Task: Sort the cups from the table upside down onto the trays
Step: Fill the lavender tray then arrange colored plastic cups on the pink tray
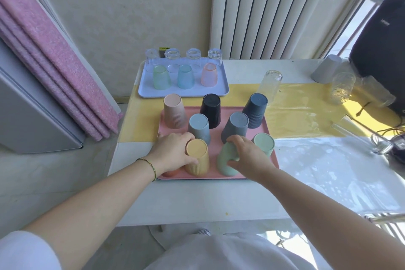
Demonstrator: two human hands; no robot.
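A pink tray (217,176) near the table's front holds several ribbed cups upside down. My left hand (173,149) grips the inverted yellow cup (197,158) at the tray's front left; an orange-red cup (172,173) peeks out under that hand. My right hand (247,155) wraps a pale green cup (226,161) at the front middle. Another green cup (264,142) stands right of it. Behind are two grey-blue cups (198,126), a dark blue cup (255,109), a black cup (211,108) and a pink cup (174,110). A white tray (223,87) further back carries inverted glasses and tinted cups.
On the table's right stand a clear glass (269,85), a grey cup (324,70) and a patterned glass (341,87) beside a black device (381,46). Cables (392,140) lie at the right edge. A pink blanket (43,50) hangs at the left.
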